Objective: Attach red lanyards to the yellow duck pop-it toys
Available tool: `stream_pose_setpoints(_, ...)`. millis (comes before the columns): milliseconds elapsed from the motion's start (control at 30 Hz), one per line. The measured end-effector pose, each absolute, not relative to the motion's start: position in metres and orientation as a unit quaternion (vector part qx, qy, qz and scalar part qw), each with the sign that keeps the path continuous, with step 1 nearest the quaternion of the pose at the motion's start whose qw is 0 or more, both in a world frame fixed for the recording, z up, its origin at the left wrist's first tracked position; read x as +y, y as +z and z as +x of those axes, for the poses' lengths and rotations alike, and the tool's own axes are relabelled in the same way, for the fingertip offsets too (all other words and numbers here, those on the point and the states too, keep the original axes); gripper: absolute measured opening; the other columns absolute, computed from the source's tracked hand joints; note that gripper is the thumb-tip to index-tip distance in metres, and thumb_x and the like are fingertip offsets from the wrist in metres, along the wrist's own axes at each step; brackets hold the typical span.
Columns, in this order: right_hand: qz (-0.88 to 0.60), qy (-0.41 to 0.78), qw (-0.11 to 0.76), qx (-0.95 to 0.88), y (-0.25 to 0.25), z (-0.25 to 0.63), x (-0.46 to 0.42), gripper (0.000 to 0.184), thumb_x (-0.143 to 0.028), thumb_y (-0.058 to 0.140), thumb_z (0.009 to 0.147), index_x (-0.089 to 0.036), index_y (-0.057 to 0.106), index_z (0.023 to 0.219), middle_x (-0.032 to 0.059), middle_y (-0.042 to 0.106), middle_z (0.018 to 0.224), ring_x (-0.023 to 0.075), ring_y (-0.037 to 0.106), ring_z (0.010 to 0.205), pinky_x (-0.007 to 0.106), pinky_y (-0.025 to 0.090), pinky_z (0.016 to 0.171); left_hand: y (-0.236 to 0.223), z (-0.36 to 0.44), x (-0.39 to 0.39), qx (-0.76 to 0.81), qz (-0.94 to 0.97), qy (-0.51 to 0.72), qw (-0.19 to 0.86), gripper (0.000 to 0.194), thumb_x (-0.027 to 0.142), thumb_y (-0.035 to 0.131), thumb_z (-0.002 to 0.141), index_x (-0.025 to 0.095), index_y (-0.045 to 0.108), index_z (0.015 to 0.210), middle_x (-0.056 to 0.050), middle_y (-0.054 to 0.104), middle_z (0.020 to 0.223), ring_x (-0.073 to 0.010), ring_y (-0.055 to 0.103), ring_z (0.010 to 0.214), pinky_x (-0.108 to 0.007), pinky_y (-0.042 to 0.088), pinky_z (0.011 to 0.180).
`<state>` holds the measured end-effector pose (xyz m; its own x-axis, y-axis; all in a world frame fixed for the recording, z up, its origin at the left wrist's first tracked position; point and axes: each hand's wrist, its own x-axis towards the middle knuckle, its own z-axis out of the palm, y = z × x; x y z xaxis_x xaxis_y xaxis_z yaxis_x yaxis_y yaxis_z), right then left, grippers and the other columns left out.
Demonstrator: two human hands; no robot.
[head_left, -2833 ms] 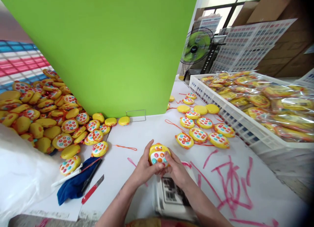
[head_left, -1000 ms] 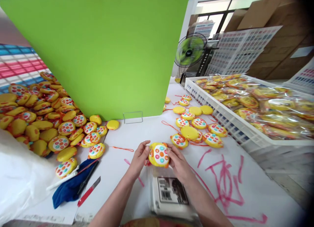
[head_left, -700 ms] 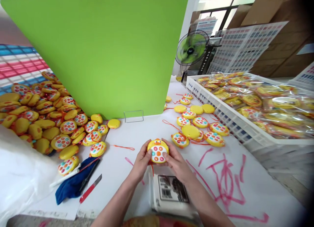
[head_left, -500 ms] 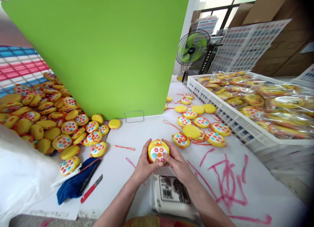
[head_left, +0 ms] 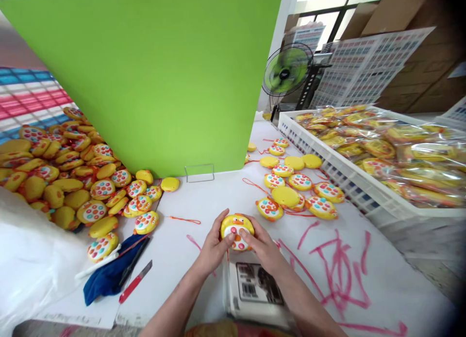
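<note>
The left hand [head_left: 214,244] and right hand [head_left: 262,244] curl closed around opposite sides of a yellow duck-faced button toy [head_left: 238,224], thumbs pressed on its white front, at the lower centre of the frame. Similar toys [head_left: 69,169] heap at left; a white plastic crate [head_left: 333,163] holds bagged ones [head_left: 400,155] at right.

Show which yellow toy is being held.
The yellow toy gripped between the left hand and right hand; every other one in view is untouched.
</note>
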<state>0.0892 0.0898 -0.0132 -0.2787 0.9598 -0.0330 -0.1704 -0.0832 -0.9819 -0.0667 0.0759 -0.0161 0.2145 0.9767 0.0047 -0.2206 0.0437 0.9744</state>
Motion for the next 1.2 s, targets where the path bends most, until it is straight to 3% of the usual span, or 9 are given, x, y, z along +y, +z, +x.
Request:
stream_pose_setpoints(200, -0.418, 0.58, 0.456, -0.53, -0.015, 0.09, 0.09, 0.033, -0.035, 0.059, 0.081, -0.025, 0.056, 0.112, 0.0023, 0.063, 0.108, 0.02, 0.058, 0.098, 0.03, 0.049, 0.084, -0.018, -0.066, 0.072, 0.352, 0.462, 0.487, 0.652, 0.094, 0.035, 0.076, 0.066, 0.024, 0.022, 0.141, -0.009, 0.05, 0.124, -0.0204, 0.054, 0.103, -0.032, 0.044, 0.091)
stream_pose_setpoints(367, -0.404, 0.581, 0.439, -0.554, -0.011, 0.092, 0.086, 0.035, -0.035, 0.057, 0.081, -0.024, 0.052, 0.114, 0.0024, 0.063, 0.106, 0.0193, 0.06, 0.095, 0.03, 0.049, 0.083, -0.018, -0.068, 0.074, 0.394, 0.488, 0.488, 0.607, 0.06, 0.039, 0.059, 0.082, 0.021, 0.036, 0.135, -0.008, 0.052, 0.121, -0.0199, 0.052, 0.106, -0.033, 0.043, 0.093)
stream_pose_setpoints(533, -0.424, 0.577, 0.436, -0.545, -0.014, 0.092, 0.085, 0.037, -0.036, 0.057, 0.081, -0.024, 0.051, 0.114, 0.0026, 0.062, 0.108, 0.02, 0.059, 0.096, 0.03, 0.05, 0.082, -0.019, -0.068, 0.075, 0.397, 0.497, 0.489, 0.597, 0.055, 0.037, 0.057, 0.083, 0.021, 0.038, 0.133, -0.008, 0.052, 0.122, -0.0191, 0.052, 0.106, -0.032, 0.043, 0.094)
stream_pose_setpoints(767, -0.443, 0.579, 0.447, -0.519, -0.016, 0.091, 0.085, 0.035, -0.037, 0.06, 0.079, -0.024, 0.055, 0.111, 0.0035, 0.062, 0.109, 0.0216, 0.058, 0.1, 0.031, 0.051, 0.083, -0.015, -0.058, 0.068, 0.407, 0.473, 0.477, 0.619, 0.099, 0.022, 0.079, 0.059, 0.023, 0.023, 0.14, -0.009, 0.05, 0.124, -0.0178, 0.056, 0.096, -0.029, 0.049, 0.083)
stream_pose_setpoints(867, -0.421, 0.606, 0.454, -0.498, -0.017, 0.09, 0.084, 0.037, -0.038, 0.057, 0.081, -0.026, 0.054, 0.116, 0.0039, 0.059, 0.117, 0.0218, 0.055, 0.108, 0.032, 0.05, 0.088, -0.011, -0.056, 0.067, 0.454, 0.488, 0.467, 0.581, 0.092, 0.021, 0.076, 0.062, 0.021, 0.026, 0.139, -0.01, 0.052, 0.12, -0.0173, 0.057, 0.093, -0.028, 0.05, 0.079)
stream_pose_setpoints(1000, -0.365, 0.658, 0.486, -0.444, -0.026, 0.088, 0.085, 0.04, -0.041, 0.054, 0.083, -0.027, 0.051, 0.121, 0.0046, 0.055, 0.125, 0.0225, 0.052, 0.115, 0.033, 0.05, 0.087, -0.011, -0.058, 0.068, 0.429, 0.479, 0.467, 0.607, 0.095, 0.025, 0.076, 0.064, 0.022, 0.021, 0.141, -0.009, 0.052, 0.12, -0.0182, 0.057, 0.095, -0.029, 0.05, 0.08)
stream_pose_setpoints(1200, -0.351, 0.689, 0.477, -0.417, -0.029, 0.085, 0.087, 0.043, -0.045, 0.055, 0.082, -0.029, 0.051, 0.122, 0.0045, 0.057, 0.123, 0.0217, 0.059, 0.101, 0.034, 0.054, 0.077, -0.016, -0.064, 0.07, 0.414, 0.496, 0.493, 0.582, 0.069, 0.038, 0.06, 0.081, 0.02, 0.027, 0.139, -0.008, 0.052, 0.117, -0.0175, 0.053, 0.098, -0.031, 0.046, 0.087)
